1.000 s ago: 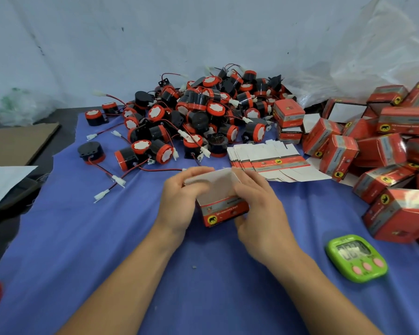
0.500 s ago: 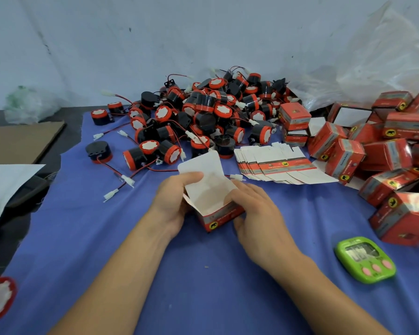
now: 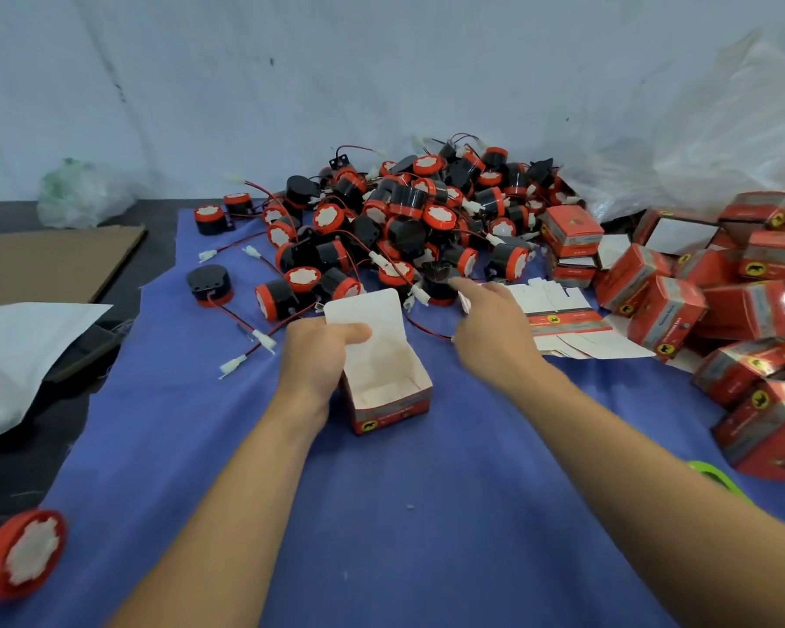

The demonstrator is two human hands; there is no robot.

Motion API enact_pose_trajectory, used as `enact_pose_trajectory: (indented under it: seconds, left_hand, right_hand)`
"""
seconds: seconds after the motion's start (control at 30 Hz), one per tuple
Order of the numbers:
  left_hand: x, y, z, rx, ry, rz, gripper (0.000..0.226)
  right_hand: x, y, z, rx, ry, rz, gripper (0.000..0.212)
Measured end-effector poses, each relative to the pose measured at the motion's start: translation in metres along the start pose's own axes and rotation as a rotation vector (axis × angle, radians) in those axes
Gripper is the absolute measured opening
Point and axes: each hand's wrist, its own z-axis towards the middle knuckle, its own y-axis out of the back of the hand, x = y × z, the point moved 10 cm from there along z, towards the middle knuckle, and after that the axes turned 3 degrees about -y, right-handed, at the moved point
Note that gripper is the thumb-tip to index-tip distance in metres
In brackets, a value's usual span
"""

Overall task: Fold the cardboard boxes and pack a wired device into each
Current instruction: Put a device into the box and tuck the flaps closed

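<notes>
Head view: the left hand (image 3: 318, 355) grips the folded cardboard box (image 3: 390, 392) by its left wall, thumb inside, mouth up, lid flap standing on the far side. The right hand (image 3: 490, 328) is spread and holds nothing. Its index finger points at 1 black-and-red wired device (image 3: 436, 281) on the near edge of the pile (image 3: 409, 219), just beyond the box; this hand is nearer. Blue cloth (image 3: 381, 514) covers the tabletop, with flat box blanks (image 3: 563, 319) and packed boxes (image 3: 653, 287) to the right.
</notes>
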Motion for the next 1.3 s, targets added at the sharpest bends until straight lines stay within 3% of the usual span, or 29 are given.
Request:
enact_pose_trajectory:
  seconds: [0.13,0.3,0.43,0.57,0.67,0.73,0.83,0.9,1.03,1.13,1.2,1.3]
  left_hand:
    - [0.004,-0.001,0.004,0.022,0.014,-0.001,0.014]
    - [0.008,-0.004,0.008,0.049,0.014,-0.007,0.013]
    - [0.009,-0.005,0.008,0.062,0.026,-0.025,0.013]
    - [0.010,-0.007,0.008,0.074,0.042,-0.020,0.013]
    - [0.010,-0.007,0.009,0.073,0.043,-0.023,0.012]
    - [0.010,-0.006,0.009,0.065,0.038,-0.015,0.010]
    - [0.011,-0.008,0.008,0.069,0.034,-0.019,0.010]
    - [0.011,-0.012,0.007,0.077,0.036,-0.042,0.011]
    - [0.012,-0.033,-0.002,0.123,0.047,-0.080,0.012]
    - [0.010,-0.051,-0.013,0.190,0.024,-0.061,0.019]
    - [0.007,-0.062,-0.021,0.251,-0.004,-0.068,0.011]
    - [0.001,-0.067,-0.027,0.304,-0.053,-0.076,0.035]
  right_hand:
    - [0.015,-0.018,0.049,0.104,0.022,-0.131,0.072]
    - [0.023,-0.044,0.082,0.177,0.059,-0.533,0.066]
    - [0.017,-0.045,0.093,0.301,-0.046,-0.444,0.068]
    - [0.032,-0.023,0.075,0.086,0.111,-0.409,0.047]
    - [0.038,0.019,0.056,-0.096,0.123,-0.151,0.061]
    - [0.023,0.054,0.043,-0.160,-0.009,0.241,0.073]
    - [0.002,0.076,0.009,-0.097,-0.192,0.977,0.081]
    - [-0.007,0.079,-0.017,-0.043,-0.228,1.227,0.074]
    - [-0.019,0.070,-0.066,-0.055,-0.187,1.174,0.041]
    - [-0.015,0.051,-0.087,-0.044,-0.132,1.298,0.043]
    - [-0.008,0.048,-0.091,-0.059,-0.081,1.288,0.036]
    - [0.012,0.042,-0.094,-0.019,0.049,1.137,0.027]
